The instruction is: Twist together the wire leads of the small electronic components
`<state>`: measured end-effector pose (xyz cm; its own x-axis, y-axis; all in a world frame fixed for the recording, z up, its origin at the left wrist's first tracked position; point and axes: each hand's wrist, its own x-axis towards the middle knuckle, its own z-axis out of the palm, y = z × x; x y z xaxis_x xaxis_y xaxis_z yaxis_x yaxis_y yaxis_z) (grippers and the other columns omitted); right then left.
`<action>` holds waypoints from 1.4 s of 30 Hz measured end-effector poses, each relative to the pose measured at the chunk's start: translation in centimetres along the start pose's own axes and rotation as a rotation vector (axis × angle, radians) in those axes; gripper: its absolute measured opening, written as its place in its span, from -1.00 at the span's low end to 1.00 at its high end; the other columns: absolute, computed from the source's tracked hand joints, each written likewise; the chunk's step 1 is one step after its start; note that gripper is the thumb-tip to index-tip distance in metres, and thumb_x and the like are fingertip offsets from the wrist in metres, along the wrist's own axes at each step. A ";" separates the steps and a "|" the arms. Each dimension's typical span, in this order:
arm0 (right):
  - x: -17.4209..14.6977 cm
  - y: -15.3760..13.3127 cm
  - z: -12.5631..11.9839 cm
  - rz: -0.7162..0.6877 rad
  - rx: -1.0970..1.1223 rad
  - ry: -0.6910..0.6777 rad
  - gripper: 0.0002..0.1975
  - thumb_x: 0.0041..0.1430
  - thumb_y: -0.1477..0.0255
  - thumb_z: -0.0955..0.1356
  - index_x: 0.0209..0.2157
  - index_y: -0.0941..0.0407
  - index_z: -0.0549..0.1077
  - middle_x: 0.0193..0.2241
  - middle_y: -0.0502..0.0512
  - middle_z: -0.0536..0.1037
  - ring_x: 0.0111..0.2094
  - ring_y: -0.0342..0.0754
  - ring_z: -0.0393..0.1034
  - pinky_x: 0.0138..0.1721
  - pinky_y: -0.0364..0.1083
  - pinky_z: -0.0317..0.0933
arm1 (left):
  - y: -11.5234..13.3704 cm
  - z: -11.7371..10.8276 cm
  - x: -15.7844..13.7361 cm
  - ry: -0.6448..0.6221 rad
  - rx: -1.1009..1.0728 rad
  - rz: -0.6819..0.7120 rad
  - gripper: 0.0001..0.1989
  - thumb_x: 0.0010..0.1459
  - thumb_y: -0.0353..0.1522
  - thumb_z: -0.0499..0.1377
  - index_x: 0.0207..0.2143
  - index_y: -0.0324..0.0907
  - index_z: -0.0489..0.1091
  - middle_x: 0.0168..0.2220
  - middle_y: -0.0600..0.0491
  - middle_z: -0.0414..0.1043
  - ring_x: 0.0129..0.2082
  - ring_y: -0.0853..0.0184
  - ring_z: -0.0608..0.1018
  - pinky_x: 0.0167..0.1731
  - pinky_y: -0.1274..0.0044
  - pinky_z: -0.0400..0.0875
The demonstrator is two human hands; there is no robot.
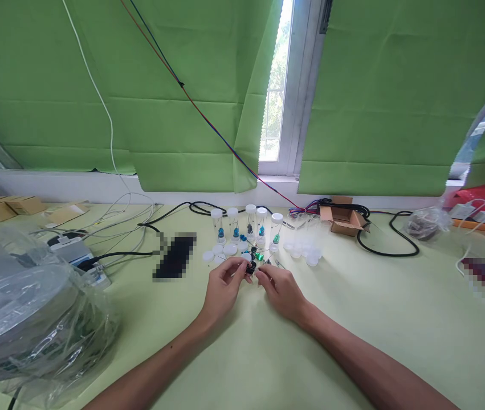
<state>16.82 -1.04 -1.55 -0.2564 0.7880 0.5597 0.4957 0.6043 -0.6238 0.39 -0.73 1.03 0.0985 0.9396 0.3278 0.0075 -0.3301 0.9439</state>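
Note:
Near the middle of the table, my left hand [224, 285] pinches a small black part [251, 267] between thumb and fingertips. My right hand [282, 290] is close beside it, thumb and fingers pressed together; whatever they grip is too small to make out. Just beyond my fingers lie a green piece [259, 256] and several small dark and blue pieces. Behind these stands a row of clear tubes [251, 219] with white caps, holding blue, dark or green pieces with thin stems. Loose white round caps [219, 250] lie left of the pieces, and translucent round pieces [304, 249] lie right.
A large roll in clear plastic wrap [37, 307] fills the left side, near a white power strip [92, 270]. An open cardboard box [342, 217] and black cable [390, 253] lie at the back right. Green blinds [191, 131] hang behind the table.

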 end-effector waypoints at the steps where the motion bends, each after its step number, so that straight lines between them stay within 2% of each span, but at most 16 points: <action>1: 0.0 0.0 0.0 0.008 0.016 0.011 -0.79 0.34 0.38 0.20 -0.35 0.11 0.38 -0.52 -0.02 0.43 -0.53 -0.16 0.26 -0.45 -0.17 0.15 | 0.0 0.0 0.0 0.003 0.001 0.000 -0.83 0.16 -0.27 0.18 -0.31 -0.20 0.45 -0.39 0.05 0.46 -0.45 0.35 0.51 -0.31 0.50 0.42; 3: 0.0 -0.1 0.1 0.021 0.056 0.031 -0.86 0.29 0.34 0.27 -0.19 0.11 0.37 -0.47 -0.02 0.46 -0.55 -0.17 0.27 -0.47 -0.17 0.18 | 0.0 0.0 0.1 0.012 0.006 -0.004 -0.83 0.15 -0.27 0.19 -0.31 -0.20 0.46 -0.38 0.04 0.47 -0.43 0.33 0.52 -0.30 0.50 0.43; 5: -0.1 -0.2 0.2 0.016 0.092 0.041 -0.80 0.25 0.33 0.31 -0.13 0.10 0.34 -0.43 0.00 0.48 -0.54 -0.17 0.29 -0.48 -0.17 0.20 | 0.0 0.0 0.1 0.020 0.013 -0.009 -0.83 0.14 -0.26 0.19 -0.32 -0.19 0.46 -0.38 0.04 0.48 -0.41 0.32 0.52 -0.30 0.50 0.43; 11: -0.1 -0.2 0.0 -0.018 0.081 0.022 -0.88 0.29 0.38 0.26 -0.20 0.11 0.37 -0.42 0.04 0.49 -0.51 -0.15 0.30 -0.44 -0.15 0.21 | 0.0 0.0 0.0 -0.001 0.025 0.006 -0.81 0.15 -0.24 0.18 -0.32 -0.19 0.47 -0.40 0.04 0.48 -0.44 0.33 0.51 -0.31 0.49 0.43; 16: 0.0 -0.1 0.0 -0.004 -0.008 0.016 -0.78 0.33 0.39 0.20 -0.35 0.11 0.41 -0.47 0.04 0.47 -0.49 -0.12 0.29 -0.43 -0.14 0.18 | -0.1 0.1 0.0 0.005 0.015 0.006 -0.82 0.15 -0.25 0.19 -0.32 -0.19 0.46 -0.38 0.04 0.48 -0.47 0.35 0.51 -0.34 0.50 0.44; 19: 0.0 -0.1 0.1 0.005 0.038 0.031 -0.86 0.30 0.37 0.25 -0.22 0.11 0.41 -0.40 0.05 0.50 -0.50 -0.14 0.31 -0.44 -0.15 0.21 | 0.1 0.1 0.0 0.015 0.022 0.003 -0.81 0.14 -0.25 0.19 -0.32 -0.20 0.46 -0.38 0.04 0.48 -0.45 0.34 0.52 -0.32 0.49 0.44; 22: 0.0 -0.1 0.2 -0.006 0.095 0.043 -0.81 0.24 0.37 0.32 -0.13 0.11 0.37 -0.35 0.06 0.51 -0.51 -0.15 0.32 -0.47 -0.16 0.23 | 0.2 0.1 0.0 0.021 0.022 -0.002 -0.82 0.14 -0.26 0.19 -0.31 -0.20 0.46 -0.38 0.03 0.48 -0.43 0.32 0.53 -0.30 0.49 0.44; 27: -0.1 -0.1 0.1 -0.035 0.080 0.037 -0.86 0.26 0.40 0.29 -0.15 0.10 0.38 -0.35 0.07 0.51 -0.50 -0.14 0.35 -0.46 -0.15 0.26 | 0.1 0.0 0.0 0.006 0.014 0.002 -0.82 0.15 -0.26 0.18 -0.31 -0.19 0.46 -0.39 0.04 0.47 -0.44 0.33 0.51 -0.31 0.49 0.44; 30: 0.0 0.0 0.1 -0.027 0.017 0.019 -0.88 0.29 0.39 0.26 -0.24 0.11 0.40 -0.40 0.05 0.49 -0.49 -0.13 0.33 -0.43 -0.14 0.23 | 0.0 0.0 0.0 0.001 0.016 0.007 -0.82 0.15 -0.25 0.18 -0.32 -0.19 0.47 -0.39 0.04 0.47 -0.45 0.34 0.51 -0.31 0.49 0.44; 34: 0.0 0.0 0.1 -0.026 -0.049 0.008 -0.76 0.34 0.38 0.20 -0.39 0.11 0.39 -0.50 0.03 0.45 -0.50 -0.11 0.30 -0.44 -0.13 0.19 | -0.1 0.0 0.0 0.006 0.021 0.003 -0.80 0.15 -0.24 0.19 -0.31 -0.19 0.47 -0.38 0.03 0.48 -0.46 0.34 0.51 -0.32 0.49 0.44; 39: 0.0 -0.2 0.0 -0.015 0.041 0.052 -0.83 0.28 0.35 0.27 -0.15 0.10 0.37 -0.32 0.09 0.50 -0.49 -0.13 0.34 -0.45 -0.14 0.25 | 0.0 0.0 0.0 0.026 0.024 0.010 -0.82 0.14 -0.25 0.19 -0.32 -0.19 0.47 -0.39 0.04 0.48 -0.45 0.34 0.52 -0.32 0.50 0.44; 42: 0.0 -0.3 -0.1 -0.045 0.064 0.066 -0.81 0.24 0.36 0.31 -0.12 0.09 0.34 -0.26 0.10 0.47 -0.49 -0.15 0.35 -0.45 -0.14 0.27 | 0.2 0.1 0.0 0.032 0.018 0.008 -0.82 0.14 -0.26 0.19 -0.32 -0.19 0.47 -0.40 0.04 0.48 -0.44 0.33 0.52 -0.32 0.50 0.44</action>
<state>16.75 -1.25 -1.27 -0.2211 0.7520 0.6210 0.4300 0.6467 -0.6300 0.48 -0.81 1.20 0.0671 0.9392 0.3369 0.0252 -0.3391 0.9404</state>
